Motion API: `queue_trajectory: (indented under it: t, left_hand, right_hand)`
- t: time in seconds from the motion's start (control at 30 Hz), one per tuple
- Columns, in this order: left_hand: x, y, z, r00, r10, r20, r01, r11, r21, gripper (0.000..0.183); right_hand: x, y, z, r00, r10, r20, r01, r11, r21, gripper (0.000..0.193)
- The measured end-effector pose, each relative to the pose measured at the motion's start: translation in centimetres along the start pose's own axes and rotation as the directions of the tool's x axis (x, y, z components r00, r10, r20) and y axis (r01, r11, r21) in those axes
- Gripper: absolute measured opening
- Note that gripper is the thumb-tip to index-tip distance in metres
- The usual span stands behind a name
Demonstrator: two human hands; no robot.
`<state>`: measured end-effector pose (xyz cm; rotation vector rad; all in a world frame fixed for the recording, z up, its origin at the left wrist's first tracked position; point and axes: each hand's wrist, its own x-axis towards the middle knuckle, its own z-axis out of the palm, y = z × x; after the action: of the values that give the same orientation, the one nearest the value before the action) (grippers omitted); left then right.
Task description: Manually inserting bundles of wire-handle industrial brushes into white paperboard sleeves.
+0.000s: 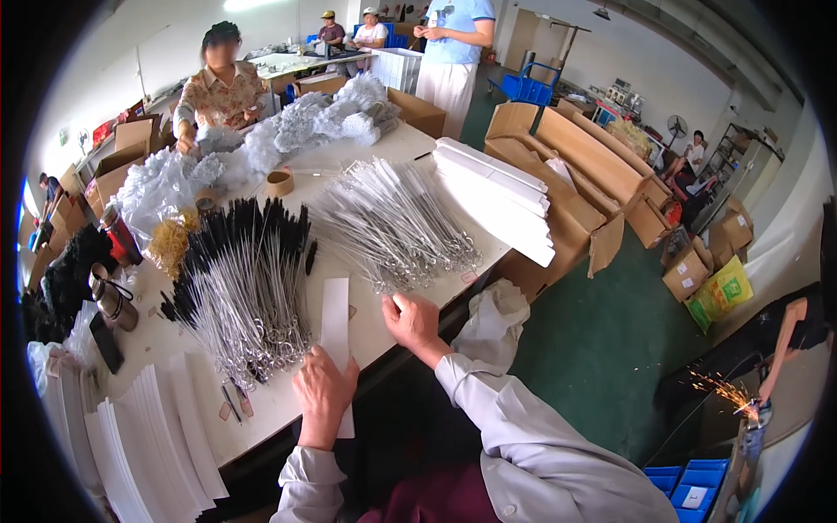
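My left hand (323, 389) is closed on a narrow flat white carton (335, 315), which stands up past the fingers over the table's front edge. To its right, my right hand (414, 326) has its fingers curled beside the looped ends of a pile of wire-handled brushes with whitish bristles (397, 227). Whether those fingers pinch anything is hidden. Left of the carton lies a thick heap of wire-handled brushes with black bristles (253, 288), their loops facing me.
White flat cartons lie stacked at the near left (157, 436) and far right (497, 187). Tape rolls (280, 182), clear-wrapped bundles (323, 122) and a steel flask (113, 298) share the table (453, 292). A person (222, 91) works opposite. Open cardboard boxes (567, 174) stand right; sparks (728, 390) fly lower right.
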<state>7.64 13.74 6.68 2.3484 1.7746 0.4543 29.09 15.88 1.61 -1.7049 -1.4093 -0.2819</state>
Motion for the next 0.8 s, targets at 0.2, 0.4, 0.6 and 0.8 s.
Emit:
queue_trajectory:
  t: [0.2,0.4,0.6,0.8]
  left_hand:
    - [-0.9,-0.2,-0.2,0.998,0.03,-0.057,-0.039,0.988,-0.153,0.054]
    - [-2.7,-1.1,-1.3,0.999,0.047,-0.015,-0.048,0.987,-0.153,0.049]
    - [-4.6,-2.1,-3.2,0.99,0.04,-0.135,-0.076,0.96,-0.271,0.044]
    - [-6.4,-4.5,-4.9,0.954,0.145,-0.263,-0.212,0.945,-0.248,0.049]
  right_hand:
    - [0.1,0.5,-0.7,0.998,0.058,0.037,-0.056,0.998,-0.04,0.036]
    - [0.5,1.3,0.3,0.999,0.026,0.021,-0.024,0.995,-0.095,0.037]
    - [0.2,0.8,0.9,1.0,-0.017,0.025,0.018,0.999,-0.036,0.035]
    - [0.4,2.0,0.0,0.995,0.089,0.042,-0.085,0.992,-0.091,0.045]
